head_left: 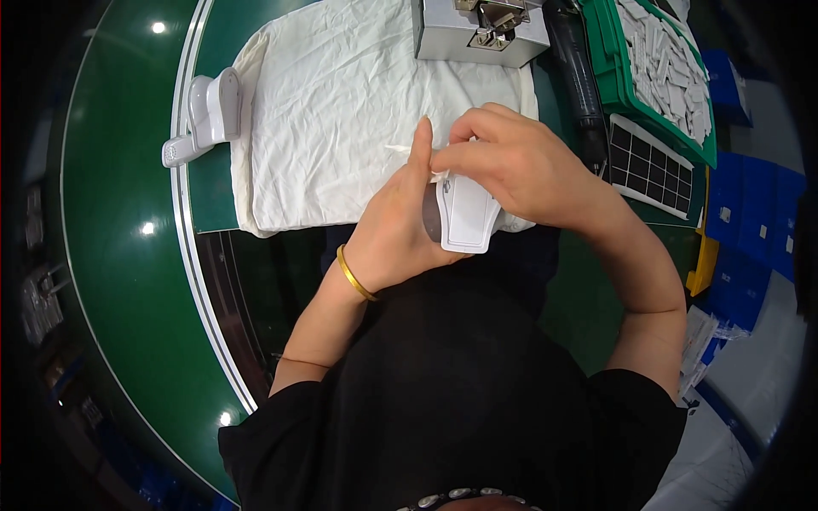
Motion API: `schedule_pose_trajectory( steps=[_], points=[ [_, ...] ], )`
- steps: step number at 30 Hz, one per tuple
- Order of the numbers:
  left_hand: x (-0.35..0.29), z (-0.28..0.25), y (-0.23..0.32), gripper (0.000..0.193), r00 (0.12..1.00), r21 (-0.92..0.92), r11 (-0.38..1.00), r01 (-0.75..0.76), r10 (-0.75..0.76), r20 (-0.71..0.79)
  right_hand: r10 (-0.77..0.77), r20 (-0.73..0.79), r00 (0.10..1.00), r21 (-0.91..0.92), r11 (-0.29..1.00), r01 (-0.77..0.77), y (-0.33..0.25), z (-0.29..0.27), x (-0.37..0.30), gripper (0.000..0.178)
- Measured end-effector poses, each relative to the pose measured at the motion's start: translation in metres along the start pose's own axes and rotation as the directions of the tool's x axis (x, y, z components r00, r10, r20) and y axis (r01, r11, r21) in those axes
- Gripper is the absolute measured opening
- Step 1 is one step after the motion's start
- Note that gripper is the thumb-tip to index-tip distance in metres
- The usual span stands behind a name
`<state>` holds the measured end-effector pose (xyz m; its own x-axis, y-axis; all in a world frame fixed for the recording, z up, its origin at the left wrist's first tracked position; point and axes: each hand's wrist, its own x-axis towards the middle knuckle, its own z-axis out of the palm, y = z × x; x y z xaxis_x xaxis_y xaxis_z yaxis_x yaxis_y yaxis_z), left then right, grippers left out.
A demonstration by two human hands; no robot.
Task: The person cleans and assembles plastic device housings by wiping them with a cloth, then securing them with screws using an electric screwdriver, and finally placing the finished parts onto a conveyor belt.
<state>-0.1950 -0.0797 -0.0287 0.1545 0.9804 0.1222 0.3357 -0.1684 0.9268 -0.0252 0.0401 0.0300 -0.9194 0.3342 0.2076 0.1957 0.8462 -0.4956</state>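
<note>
black shirt: nearest the camera;
white cloth: on the green table, likely against scratches; bare stretch leftward leaves room, metal fixture crowds its far right;
right hand: fingers curled closed by the far end of the white housing; cannot tell on what;
left hand: gripping its left side, seemingly for steadiness;
white housing: between the hands, by the cloth's near edge

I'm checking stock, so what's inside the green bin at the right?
Many small, flat white pieces lie jumbled in the green bin. Only the upper ones show; whatever lies beneath them, and the bin's bottom, is covered.
</note>
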Motion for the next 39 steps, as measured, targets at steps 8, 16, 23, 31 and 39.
schedule_pose_trajectory(
  steps=[8, 16, 23, 31, 39],
  points=[
    [0.003, 0.007, -0.002, 0.125, 0.995, -0.027, 0.999, -0.043, 0.04, -0.086, 0.218, 0.177, 0.96, 0.018, 0.974, -0.225, 0.004, -0.011, -0.056, 0.014],
    [0.004, 0.018, 0.01, 0.121, 0.99, 0.085, 0.994, -0.068, 0.078, -0.118, 0.487, -0.102, 0.867, 0.102, 0.872, -0.478, -0.017, -0.029, -0.078, 0.018],
    [0.008, 0.026, 0.015, 0.119, 0.993, 0.156, 0.987, -0.036, 0.053, -0.104, 0.205, -0.312, 0.928, -0.038, 0.973, -0.227, -0.014, 0.004, -0.056, 0.021],
    [0.005, 0.026, 0.012, 0.118, 0.991, 0.192, 0.979, -0.07, 0.09, -0.1, 0.213, 0.144, 0.966, 0.268, 0.931, -0.246, -0.053, -0.006, -0.079, 0.017],
    [0.002, 0.029, 0.008, 0.114, 0.987, 0.167, 0.984, -0.067, 0.09, -0.134, 0.153, -0.276, 0.949, -0.06, 0.983, -0.176, -0.052, 0.031, -0.059, 0.03]
  ],
)
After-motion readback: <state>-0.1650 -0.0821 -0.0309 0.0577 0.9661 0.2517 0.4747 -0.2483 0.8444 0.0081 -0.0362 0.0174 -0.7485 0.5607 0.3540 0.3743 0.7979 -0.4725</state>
